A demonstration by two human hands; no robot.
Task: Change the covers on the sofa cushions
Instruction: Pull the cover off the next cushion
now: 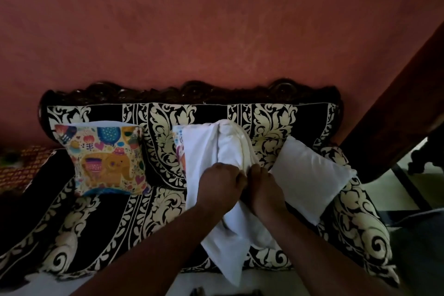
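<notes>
Hands meet in the middle of the sofa (168, 199). The left hand (222, 181) and the right hand (263, 186) sit side by side, almost touching, on a white cushion (225, 151). The fingers of both hands are curled and pinch the white cloth where it bunches up between them.

The white cushion stands on the seat and leans on the sofa back. Loose white cloth hangs down from under the hands toward the front of the seat. I cannot tell if that loose part is a cover or part of the cushion.

A second white cushion (312, 175) lies bare just to the right, tilted against the arm of the sofa. A cushion with an elephant cover (108, 158) stands well to the left. A bit of another bright cover (179, 149) peeks out just behind the white cushion on its left side.

It looks like the person is in the middle of the job, working the cloth at the mouth of a cover, pulling it on or off. Two cushions look white and plain now.

The next move needs a firm pinch on both edges and a steady pull, so the cloth slides and does not bunch.
</notes>
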